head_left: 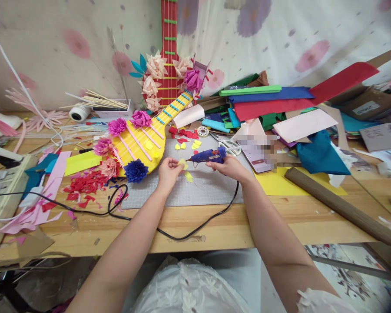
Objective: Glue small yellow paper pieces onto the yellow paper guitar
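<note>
My right hand (pixel 227 167) is wrapped round a blue hot glue gun (pixel 208 155), its nozzle pointing left. The tip meets a small pale yellow paper petal (pixel 183 163), pinched between the fingers of my left hand (pixel 170 171). Just below hangs or lies another yellow petal (pixel 189 177); I cannot tell whether it is joined to the first. Beyond my left hand lies a yellow paper instrument (pixel 140 148) with pink strips, edged by pink, magenta and blue paper flowers (pixel 136 171). Loose yellow petals (pixel 180 147) are scattered on the grey cutting mat (pixel 150 193) beneath.
A red paper instrument (pixel 169 52) stands against the patterned curtain. Paper rolls and sheets (pixel 270 102) pile up at right, near scissors (pixel 230 145) and a phone (pixel 256 156). The gun's black cord (pixel 182 238) loops leftward past red paper scraps (pixel 87 184). A brown roll (pixel 339 204) lies front right.
</note>
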Tool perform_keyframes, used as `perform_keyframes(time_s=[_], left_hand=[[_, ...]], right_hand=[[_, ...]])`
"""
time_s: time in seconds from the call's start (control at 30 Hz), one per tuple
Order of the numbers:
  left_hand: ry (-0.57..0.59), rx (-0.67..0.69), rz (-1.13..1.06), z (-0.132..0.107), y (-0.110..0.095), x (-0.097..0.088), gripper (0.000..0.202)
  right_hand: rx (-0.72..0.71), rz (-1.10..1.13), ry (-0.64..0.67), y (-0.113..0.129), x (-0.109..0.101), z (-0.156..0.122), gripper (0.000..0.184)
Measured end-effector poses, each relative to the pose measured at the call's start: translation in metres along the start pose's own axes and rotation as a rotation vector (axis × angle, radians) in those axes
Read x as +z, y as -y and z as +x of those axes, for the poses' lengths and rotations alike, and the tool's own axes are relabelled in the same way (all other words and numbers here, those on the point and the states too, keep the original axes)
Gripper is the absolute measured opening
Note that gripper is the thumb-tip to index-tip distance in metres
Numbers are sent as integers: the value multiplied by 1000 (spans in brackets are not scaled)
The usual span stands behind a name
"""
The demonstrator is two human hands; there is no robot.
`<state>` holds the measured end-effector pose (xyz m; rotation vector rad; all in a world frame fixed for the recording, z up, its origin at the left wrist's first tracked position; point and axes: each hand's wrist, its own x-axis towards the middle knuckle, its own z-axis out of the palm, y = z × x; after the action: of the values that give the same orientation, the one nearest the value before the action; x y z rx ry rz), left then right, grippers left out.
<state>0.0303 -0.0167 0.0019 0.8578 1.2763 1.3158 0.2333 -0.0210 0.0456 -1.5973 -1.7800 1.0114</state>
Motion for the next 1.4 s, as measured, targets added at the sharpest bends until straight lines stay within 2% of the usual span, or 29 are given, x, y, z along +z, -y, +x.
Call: perform_keyframes(time_s=[0.3,0.83,1.3,1.4], left_hand=[[15,13,0,-1,-1,-1,26],[40,48,44,2,6,-2,27],[80,62,79,2,7,-3,27],[86,57,45,2,7,-2,26]], right_hand=[[65,-32,0,-2,1,1,46],[16,-31,-8,-1,1,1,44],[39,54,-18,-1,2,2,45],[27,104,-72,-4,3,4,44]])
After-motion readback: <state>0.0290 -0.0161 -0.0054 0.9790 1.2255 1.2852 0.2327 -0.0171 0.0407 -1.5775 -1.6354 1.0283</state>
